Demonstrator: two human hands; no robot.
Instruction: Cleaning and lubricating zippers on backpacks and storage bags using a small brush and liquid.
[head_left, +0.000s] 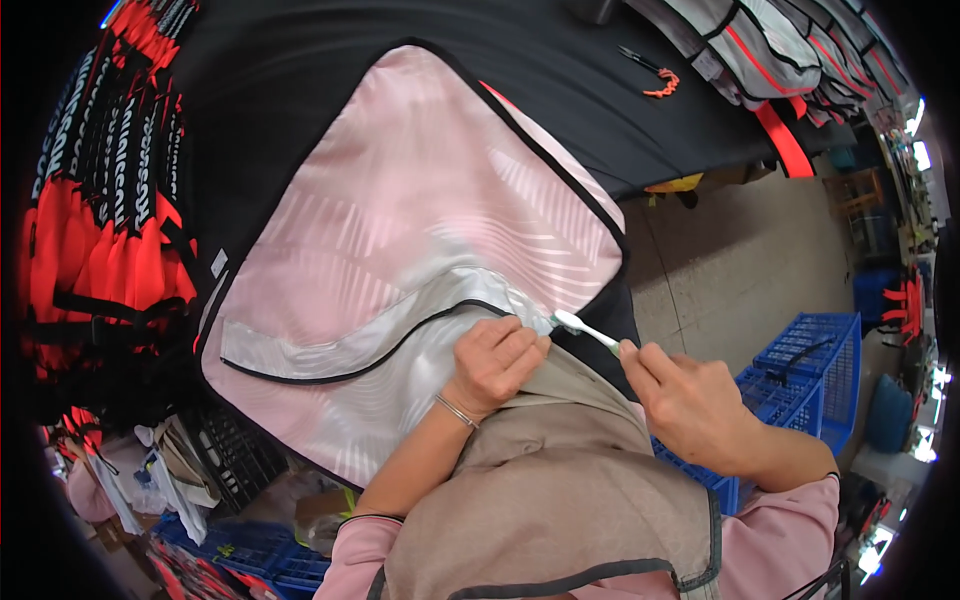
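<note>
A pink, patterned fabric panel [370, 200] with black edge binding lies spread over the black-covered table. Across its lower part runs a silvery-white strip [300, 355], also bound in black. My left hand [500, 365] is closed, fingers curled on the fabric near the panel's right edge, close to my body. In my right hand [695, 405] is a toothbrush [592, 331] with a white head and a greenish handle, gripped between thumb and fingers. Its bristles touch or almost touch the panel's edge just beyond my left fingers. A brown apron [540, 470] covers my front.
Stacked black-and-red straps [120, 210] fill the left side. Thread snips [640, 60] with an orange cord lie on the black table cover [540, 90]. Grey bags with red trim [770, 50] are piled at the far right. Blue plastic crates [825, 370] stand on the floor at right.
</note>
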